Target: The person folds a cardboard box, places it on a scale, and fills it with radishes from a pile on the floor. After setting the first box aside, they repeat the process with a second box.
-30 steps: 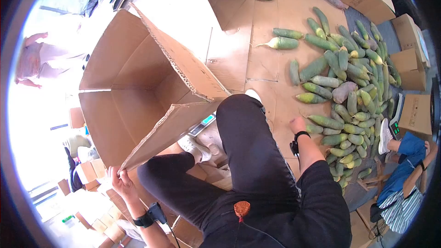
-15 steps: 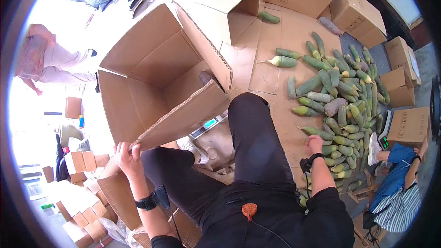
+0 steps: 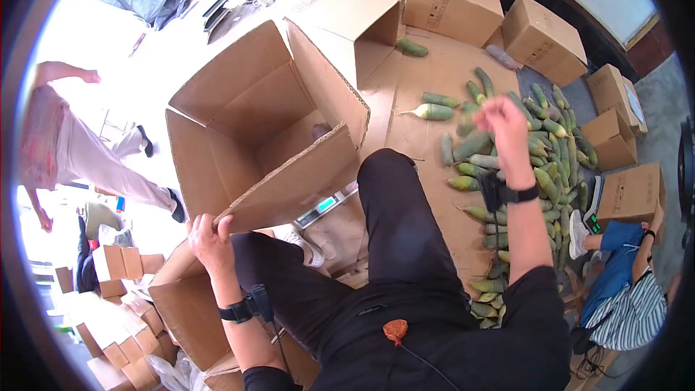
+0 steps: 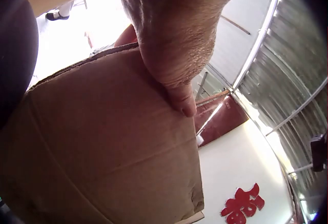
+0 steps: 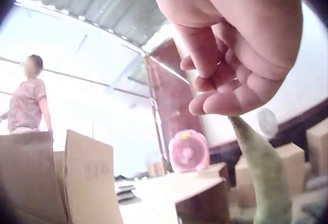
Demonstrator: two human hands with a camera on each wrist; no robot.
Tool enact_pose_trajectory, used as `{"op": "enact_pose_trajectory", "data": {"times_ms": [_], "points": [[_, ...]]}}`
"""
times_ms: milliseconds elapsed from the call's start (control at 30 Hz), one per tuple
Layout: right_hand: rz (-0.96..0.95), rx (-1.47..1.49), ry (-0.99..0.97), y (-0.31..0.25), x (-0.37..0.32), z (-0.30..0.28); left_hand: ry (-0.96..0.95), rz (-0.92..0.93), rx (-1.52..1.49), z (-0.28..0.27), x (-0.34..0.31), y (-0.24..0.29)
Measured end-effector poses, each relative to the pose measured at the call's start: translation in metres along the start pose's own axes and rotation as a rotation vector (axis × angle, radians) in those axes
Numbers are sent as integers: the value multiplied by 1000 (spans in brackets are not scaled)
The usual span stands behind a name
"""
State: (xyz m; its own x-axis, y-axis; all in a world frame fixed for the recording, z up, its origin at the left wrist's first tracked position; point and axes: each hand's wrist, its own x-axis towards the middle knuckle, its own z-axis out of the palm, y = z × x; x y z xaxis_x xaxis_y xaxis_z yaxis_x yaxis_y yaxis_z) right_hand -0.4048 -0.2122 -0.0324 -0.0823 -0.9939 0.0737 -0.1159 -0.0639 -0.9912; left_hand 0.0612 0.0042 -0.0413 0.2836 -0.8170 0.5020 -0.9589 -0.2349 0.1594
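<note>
My left hand grips the near flap edge of a large open cardboard box. In the left wrist view its thumb lies against the flap. My right hand is raised over the left part of a pile of green radishes, fingers curled. From its fingertips a blurred green radish hangs by its thin end; the right wrist view shows this radish pointing down below the fingers. Inside the box lies a dull purplish radish, partly hidden by the flap.
A scale with a lit display stands beside the box's lower edge. Another open carton lies beyond it. Closed cartons line the far side. One person is at the left, another at the right.
My right hand has risen and moved forward from the pile's near edge, now with a radish in its fingers. The left hand stays on the flap. The person at the left has stepped nearer.
</note>
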Motion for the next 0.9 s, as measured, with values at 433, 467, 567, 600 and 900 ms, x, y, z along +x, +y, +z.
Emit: {"op": "enact_pose_trajectory", "data": {"times_ms": [433,467,567,600,900], "points": [[-778,632,-468,-227,44,187,13,-23,-26,-2,0,8],[-701,787,-441,-211,45,204,-4,-18,-2,-1,-1,3],[-534,561,-444,-159,23,232,-11,-47,-35,1,-2,3],[-430,458,-520,-145,12,229,-6,-56,-27,1,-3,4],[-514,-42,-643,-54,-52,243,-46,-77,-35,7,-8,-5]]}}
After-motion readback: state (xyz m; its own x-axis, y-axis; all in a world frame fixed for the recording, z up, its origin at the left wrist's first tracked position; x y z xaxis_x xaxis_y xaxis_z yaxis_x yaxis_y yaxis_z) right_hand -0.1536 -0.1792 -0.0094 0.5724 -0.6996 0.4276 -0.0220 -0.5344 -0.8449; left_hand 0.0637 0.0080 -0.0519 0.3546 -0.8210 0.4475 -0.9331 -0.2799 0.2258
